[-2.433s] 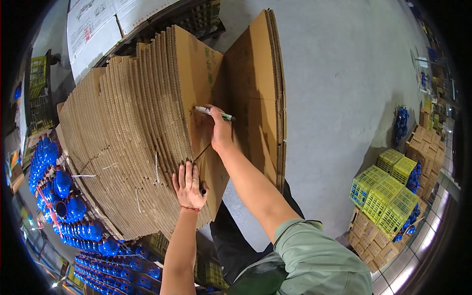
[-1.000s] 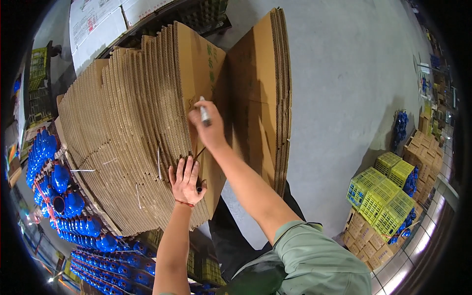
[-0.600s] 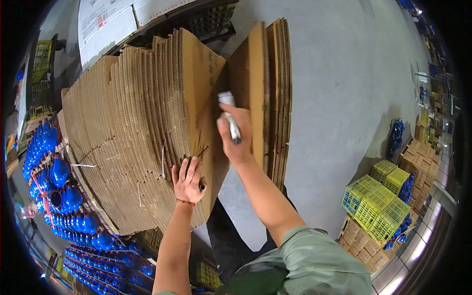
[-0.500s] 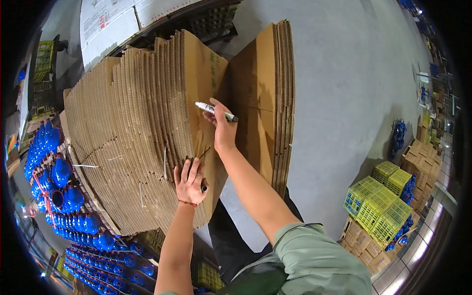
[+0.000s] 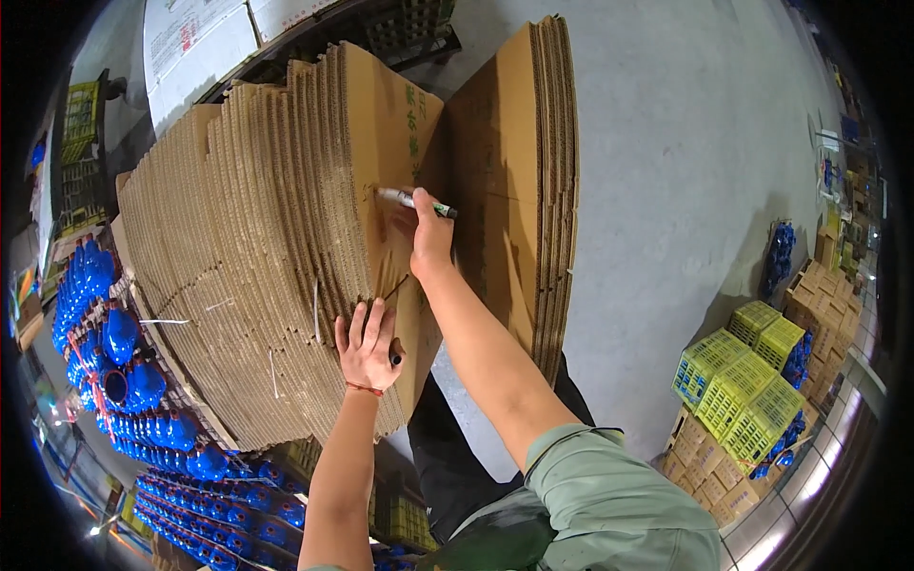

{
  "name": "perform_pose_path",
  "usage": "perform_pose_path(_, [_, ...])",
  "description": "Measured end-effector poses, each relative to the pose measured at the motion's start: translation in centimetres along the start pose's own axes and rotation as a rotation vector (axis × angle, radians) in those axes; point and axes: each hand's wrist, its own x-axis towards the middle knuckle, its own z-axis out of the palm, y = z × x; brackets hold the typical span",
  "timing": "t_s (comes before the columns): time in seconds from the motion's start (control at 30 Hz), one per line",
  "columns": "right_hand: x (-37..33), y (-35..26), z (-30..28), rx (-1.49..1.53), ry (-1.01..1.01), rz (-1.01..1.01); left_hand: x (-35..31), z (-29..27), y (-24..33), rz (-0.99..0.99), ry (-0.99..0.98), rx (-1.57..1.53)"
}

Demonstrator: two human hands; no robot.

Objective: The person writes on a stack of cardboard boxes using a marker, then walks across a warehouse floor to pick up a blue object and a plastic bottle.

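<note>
We hold the pen [image 5: 398, 197] pinched between the thumb and fingers of our right hand [image 5: 433, 236], its body aslant and its tip at the front sheet [image 5: 379, 124] of the stack [image 5: 238, 257], near the sheet's left edge. The tip end is blurred, where half a second ago it was sharp, and a short dark mark now shows beside it on a stretch that looked plain then. Slightly before that, our right hand was over at the gap, with a sheet swinging to the right; that sheet now leans with the turned bundle [image 5: 514, 114], well apart from the pen.

Our left hand [image 5: 367, 354] has stayed nearly where it was: the fingers lie spread over the stack's edges, and a dark cap [image 5: 395, 360] is held at the thumb side. The red band [image 5: 365, 388] circles that wrist. White strips [image 5: 316, 309] stick out of the stack as before. Blue bottles [image 5: 146, 385] stand off to the left, yellow crates [image 5: 733, 385] on cartons [image 5: 709, 471] to the right
</note>
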Motion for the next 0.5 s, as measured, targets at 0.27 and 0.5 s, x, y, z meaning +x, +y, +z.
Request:
perform_pose_path(0.27, [-4.2,-1.4,1.2,-1.095,-0.290,-0.610,-0.5,0.4,-0.5,0.008,0.060,-0.102])
perform_pose_path(0.5, [-6.5,-9.9,-0.3,-1.389,0.014,-1.148,-0.5,-1.0,-0.7,-0.018,0.011,-0.075])
